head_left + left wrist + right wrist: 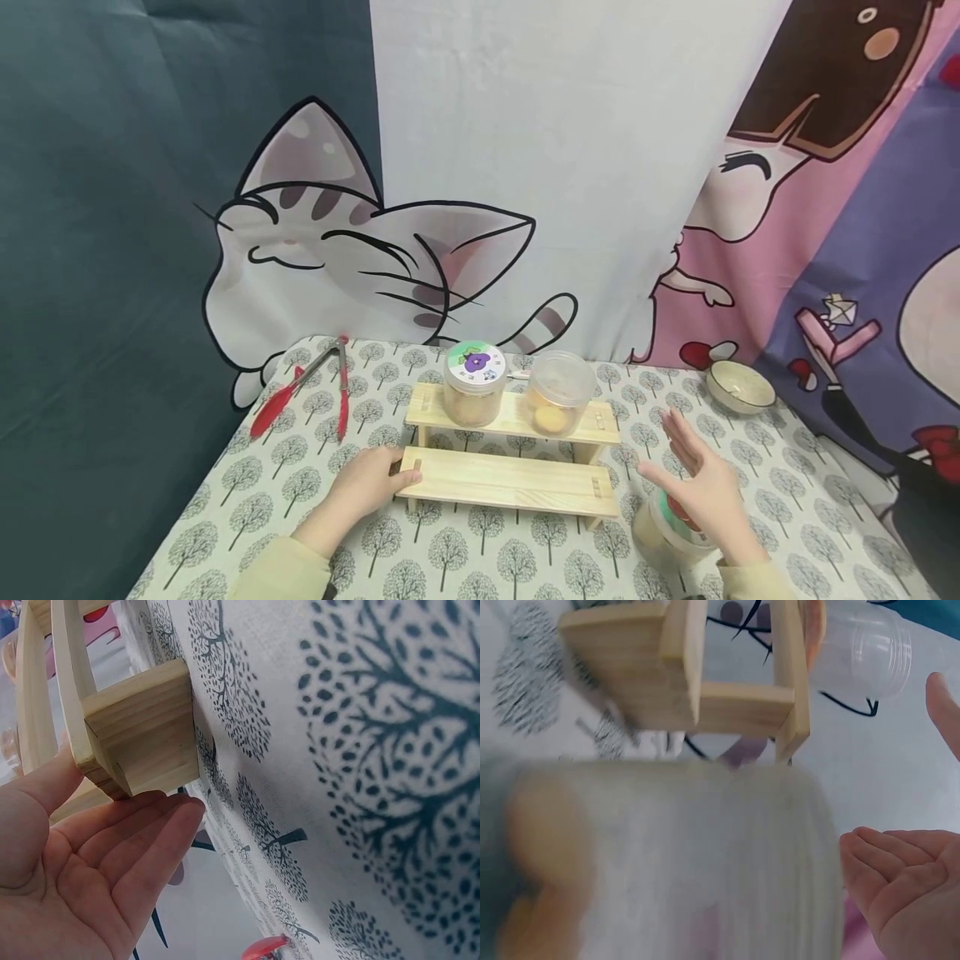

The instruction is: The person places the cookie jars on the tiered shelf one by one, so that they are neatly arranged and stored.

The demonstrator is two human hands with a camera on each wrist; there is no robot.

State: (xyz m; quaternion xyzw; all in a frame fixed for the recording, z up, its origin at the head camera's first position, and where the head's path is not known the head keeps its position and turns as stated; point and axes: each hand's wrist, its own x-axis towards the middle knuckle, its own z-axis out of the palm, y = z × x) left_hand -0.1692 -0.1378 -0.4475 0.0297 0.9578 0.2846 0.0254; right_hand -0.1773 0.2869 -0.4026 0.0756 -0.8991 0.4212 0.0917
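Note:
My left hand (367, 485) holds the left end of a two-tier wooden shelf (510, 483), thumb on top of the lower board. In the left wrist view its fingers (124, 844) lie under that board's end. On the upper tier stand a jar with an eggplant picture on its lid (476, 385) and a clear jar (561, 393) with a round yellowish thing inside. My right hand (703, 492), thumb apart and fingers extended, is over another jar (660, 537) with a green and red top, right of the shelf. That jar looms blurred in the right wrist view.
Red-handled tongs (343, 392) lie spread at the back left of the table. A pale bowl (740, 387) is at the back right. The tree-print tablecloth (450, 558) covers the table, and a cartoon curtain (465, 125) hangs behind it.

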